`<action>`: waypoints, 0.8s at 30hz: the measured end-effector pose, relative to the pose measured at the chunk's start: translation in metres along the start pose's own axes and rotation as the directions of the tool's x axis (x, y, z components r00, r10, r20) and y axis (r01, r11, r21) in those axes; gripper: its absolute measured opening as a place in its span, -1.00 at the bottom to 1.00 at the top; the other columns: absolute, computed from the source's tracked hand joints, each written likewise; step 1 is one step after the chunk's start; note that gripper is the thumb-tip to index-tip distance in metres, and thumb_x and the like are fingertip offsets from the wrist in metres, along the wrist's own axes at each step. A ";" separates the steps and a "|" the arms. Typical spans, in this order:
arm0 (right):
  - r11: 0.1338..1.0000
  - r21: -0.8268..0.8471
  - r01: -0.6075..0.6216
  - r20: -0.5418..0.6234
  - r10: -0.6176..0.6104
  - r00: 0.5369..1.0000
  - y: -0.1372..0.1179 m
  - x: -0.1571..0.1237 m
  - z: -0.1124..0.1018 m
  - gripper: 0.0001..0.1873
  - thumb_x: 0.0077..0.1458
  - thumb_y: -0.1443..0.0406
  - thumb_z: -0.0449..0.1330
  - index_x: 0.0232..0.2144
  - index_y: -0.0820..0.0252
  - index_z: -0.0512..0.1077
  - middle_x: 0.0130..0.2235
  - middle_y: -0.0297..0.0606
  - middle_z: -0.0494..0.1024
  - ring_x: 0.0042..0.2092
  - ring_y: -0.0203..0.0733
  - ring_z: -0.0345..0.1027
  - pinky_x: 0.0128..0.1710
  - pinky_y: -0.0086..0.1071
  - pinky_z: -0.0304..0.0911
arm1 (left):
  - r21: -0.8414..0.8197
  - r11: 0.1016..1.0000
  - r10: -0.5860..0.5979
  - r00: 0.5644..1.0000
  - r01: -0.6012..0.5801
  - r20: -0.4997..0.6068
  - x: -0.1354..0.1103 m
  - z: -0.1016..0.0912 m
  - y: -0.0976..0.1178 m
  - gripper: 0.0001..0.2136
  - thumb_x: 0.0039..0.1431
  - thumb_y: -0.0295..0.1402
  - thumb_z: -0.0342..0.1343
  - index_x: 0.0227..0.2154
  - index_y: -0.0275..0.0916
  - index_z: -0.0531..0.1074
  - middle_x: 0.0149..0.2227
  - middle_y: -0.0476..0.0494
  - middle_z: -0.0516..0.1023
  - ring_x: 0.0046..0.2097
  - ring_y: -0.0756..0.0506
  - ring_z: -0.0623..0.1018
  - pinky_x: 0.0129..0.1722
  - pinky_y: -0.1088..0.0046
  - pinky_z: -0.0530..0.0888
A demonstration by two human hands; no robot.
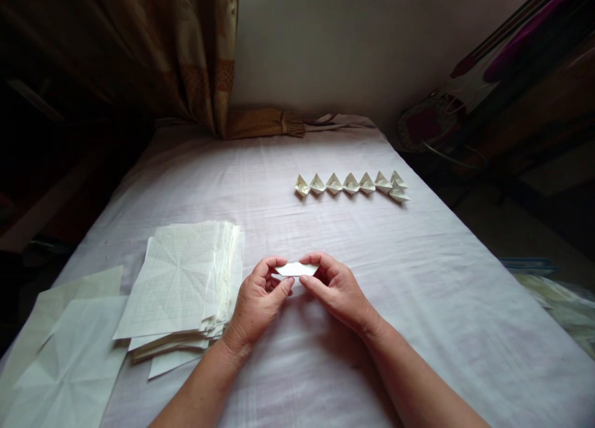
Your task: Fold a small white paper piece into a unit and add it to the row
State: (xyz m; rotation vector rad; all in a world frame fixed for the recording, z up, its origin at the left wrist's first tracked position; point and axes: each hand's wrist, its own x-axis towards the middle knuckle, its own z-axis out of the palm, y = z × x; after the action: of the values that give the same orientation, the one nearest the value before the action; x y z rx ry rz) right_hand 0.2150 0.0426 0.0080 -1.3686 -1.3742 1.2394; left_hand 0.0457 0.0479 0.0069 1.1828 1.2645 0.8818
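Between my two hands is a small white folded paper boat (296, 269), held level above the cloth-covered surface. My left hand (263, 292) pinches its left end between thumb and fingers. The right end is gripped the same way by my right hand (337, 288), with the thumb along the lower edge. Beyond my hands, several finished paper boats (351, 183) stand in a row, the rightmost ones crowded together. Left of my left hand lies a thick stack of creased paper sheets (174, 279).
Two loose creased sheets (69, 360) lie at the near left, by the stack. A pale wrinkled cloth (418, 292) covers the surface. At the back hang a brown curtain (204, 56) and a fringed fabric end (292, 123). Plastic-wrapped items (558, 298) sit past the right edge.
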 end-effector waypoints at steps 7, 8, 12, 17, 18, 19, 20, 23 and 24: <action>0.998 -0.044 0.037 -0.017 -0.038 0.999 0.002 -0.002 0.002 -0.77 0.03 0.21 0.20 -0.24 0.18 0.44 -0.57 -0.47 0.34 -0.54 -0.36 0.20 -0.51 -0.47 0.11 | 0.057 0.998 0.023 0.999 -0.025 0.032 -0.001 -0.002 -0.007 -0.60 0.07 -0.16 0.21 -0.09 -0.23 0.33 -0.48 0.04 0.47 -0.48 0.04 0.44 -0.50 0.58 0.38; 0.998 -0.049 0.042 -0.016 -0.043 0.999 0.002 -0.002 0.002 -0.77 0.03 0.21 0.20 -0.23 0.18 0.44 -0.58 -0.48 0.33 -0.54 -0.36 0.19 -0.52 -0.47 0.11 | 0.066 0.997 0.025 0.999 -0.027 0.029 -0.001 -0.003 -0.007 -0.62 0.08 -0.16 0.20 -0.09 -0.23 0.33 -0.48 0.04 0.47 -0.49 0.04 0.44 -0.51 0.59 0.37; 0.996 -0.068 0.050 -0.026 -0.052 0.998 0.002 -0.002 0.003 -0.75 0.03 0.21 0.19 -0.23 0.19 0.44 -0.58 -0.48 0.31 -0.54 -0.36 0.17 -0.52 -0.48 0.10 | 0.073 0.997 0.027 1.000 -0.028 0.014 -0.001 -0.003 -0.004 -0.65 0.10 -0.16 0.17 -0.13 -0.23 0.34 -0.50 0.05 0.47 -0.52 0.05 0.42 -0.54 0.60 0.35; 0.994 -0.091 0.068 -0.051 -0.073 0.996 0.002 -0.002 0.005 -0.77 0.03 0.21 0.18 -0.25 0.19 0.44 -0.58 -0.48 0.31 -0.55 -0.36 0.18 -0.53 -0.48 0.10 | 0.058 0.998 0.029 1.000 -0.029 0.009 -0.001 -0.001 -0.003 -0.67 0.08 -0.18 0.18 -0.14 -0.22 0.34 -0.49 0.06 0.48 -0.55 0.07 0.40 -0.55 0.61 0.33; 0.993 -0.094 0.075 -0.056 -0.080 0.995 0.001 -0.001 0.005 -0.78 0.03 0.21 0.18 -0.25 0.19 0.44 -0.58 -0.48 0.31 -0.55 -0.36 0.18 -0.53 -0.48 0.11 | 0.056 0.998 0.029 1.000 -0.029 0.008 -0.001 -0.001 -0.004 -0.67 0.08 -0.19 0.19 -0.14 -0.22 0.33 -0.50 0.06 0.47 -0.55 0.07 0.40 -0.55 0.61 0.33; 0.992 -0.097 0.082 -0.061 -0.088 0.994 0.001 -0.001 0.006 -0.78 0.03 0.21 0.18 -0.26 0.19 0.45 -0.58 -0.48 0.32 -0.55 -0.36 0.19 -0.53 -0.48 0.11 | 0.055 0.998 0.028 1.000 -0.029 0.008 -0.001 0.000 -0.004 -0.67 0.07 -0.20 0.19 -0.14 -0.22 0.33 -0.50 0.07 0.47 -0.54 0.06 0.41 -0.54 0.60 0.33; 0.991 -0.102 0.089 -0.065 -0.096 0.993 0.001 -0.001 0.006 -0.79 0.04 0.21 0.18 -0.27 0.19 0.45 -0.58 -0.48 0.32 -0.55 -0.36 0.19 -0.53 -0.48 0.11 | 0.055 0.998 0.028 1.000 -0.028 0.008 -0.001 0.000 -0.004 -0.67 0.07 -0.20 0.18 -0.14 -0.22 0.34 -0.51 0.07 0.46 -0.53 0.06 0.41 -0.53 0.60 0.34; 0.985 -0.129 0.112 -0.076 -0.122 0.990 0.002 -0.002 0.008 -0.79 0.06 0.21 0.17 -0.26 0.19 0.44 -0.58 -0.47 0.33 -0.55 -0.36 0.21 -0.52 -0.48 0.14 | 0.067 0.997 0.032 0.999 -0.031 -0.007 -0.001 0.000 -0.006 -0.68 0.05 -0.21 0.17 -0.15 -0.21 0.34 -0.51 0.08 0.45 -0.51 0.05 0.42 -0.50 0.59 0.35; 0.983 -0.141 0.120 -0.082 -0.132 0.988 0.002 -0.002 0.008 -0.79 0.06 0.21 0.18 -0.26 0.19 0.44 -0.58 -0.47 0.33 -0.55 -0.36 0.21 -0.52 -0.48 0.14 | 0.076 0.997 0.032 0.999 -0.031 -0.017 0.000 0.000 -0.006 -0.68 0.04 -0.22 0.17 -0.16 -0.21 0.34 -0.51 0.08 0.44 -0.51 0.04 0.42 -0.49 0.58 0.36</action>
State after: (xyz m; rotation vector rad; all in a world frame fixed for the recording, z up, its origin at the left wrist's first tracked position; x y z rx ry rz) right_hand 0.2073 0.0393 0.0044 -1.3898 -1.4800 1.0041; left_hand 0.0450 0.0460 0.0007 1.2596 1.3069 0.8761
